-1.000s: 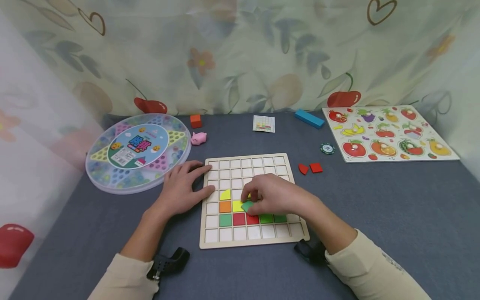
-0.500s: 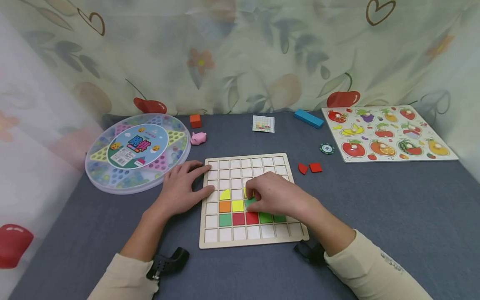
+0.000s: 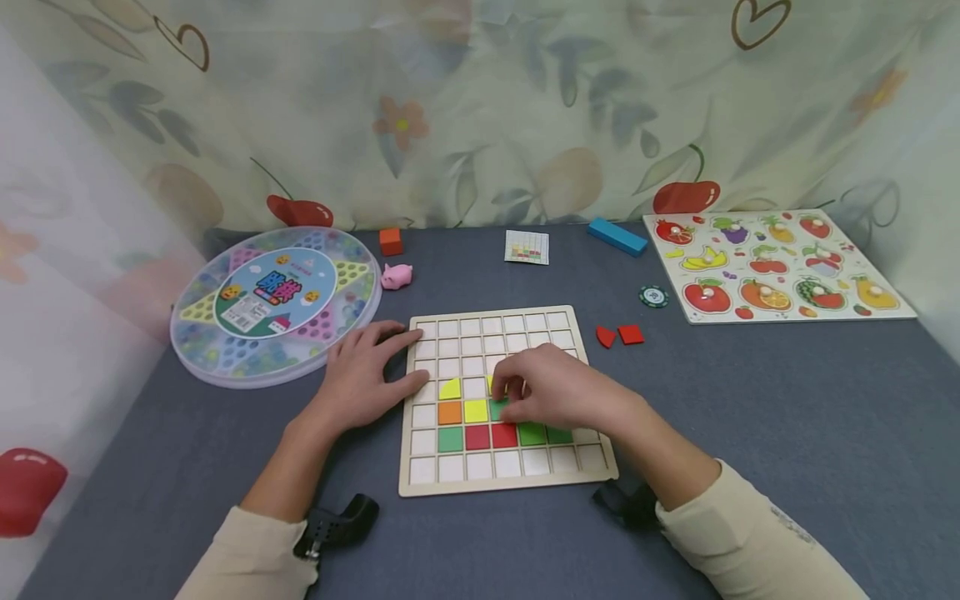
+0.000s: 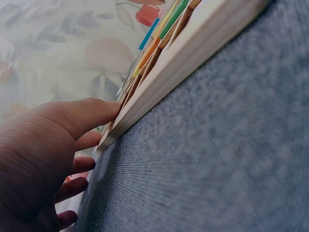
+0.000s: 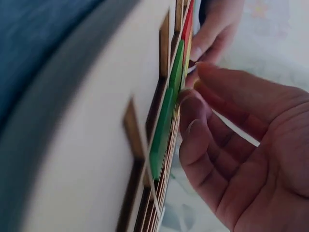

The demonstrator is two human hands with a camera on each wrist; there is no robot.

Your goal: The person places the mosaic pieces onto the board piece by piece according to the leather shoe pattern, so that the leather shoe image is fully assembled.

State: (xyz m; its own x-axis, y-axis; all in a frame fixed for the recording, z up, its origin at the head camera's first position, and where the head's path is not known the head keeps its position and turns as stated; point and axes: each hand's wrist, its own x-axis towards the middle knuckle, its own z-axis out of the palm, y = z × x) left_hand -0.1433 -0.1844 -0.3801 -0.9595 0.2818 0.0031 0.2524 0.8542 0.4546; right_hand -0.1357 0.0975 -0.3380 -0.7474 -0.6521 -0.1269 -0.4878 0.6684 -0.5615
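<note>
A wooden grid board (image 3: 512, 490) with a raised pale frame lies in the middle of the table. Coloured tiles fill some cells: an orange tile (image 3: 450, 412), a yellow tile (image 3: 476, 410), red tiles (image 3: 477, 437) and green tiles (image 3: 532, 434). My left hand (image 3: 360, 379) rests at the board's left edge, thumb and forefinger on the frame, as the left wrist view also shows. My right hand (image 3: 558, 385) bends its fingers over a green tile (image 3: 497, 409) sitting in a cell beside the yellow one; thumb and fingertips touch it without pinching. The hand hides part of that row.
Two red tiles (image 3: 631, 334) lie right of the board, near a poker chip (image 3: 653, 297). Behind stand a pattern card (image 3: 527, 247), a blue block (image 3: 617, 237), an orange cube (image 3: 391, 242) and a pink pig (image 3: 397, 277). A round game box (image 3: 352, 333) and a fruit puzzle (image 3: 795, 305) flank them.
The green tile, tilted in my right hand's pinch a second ago, now lies in its cell beside the yellow tile. My right hand has shifted slightly rightward; the left hand stays put.
</note>
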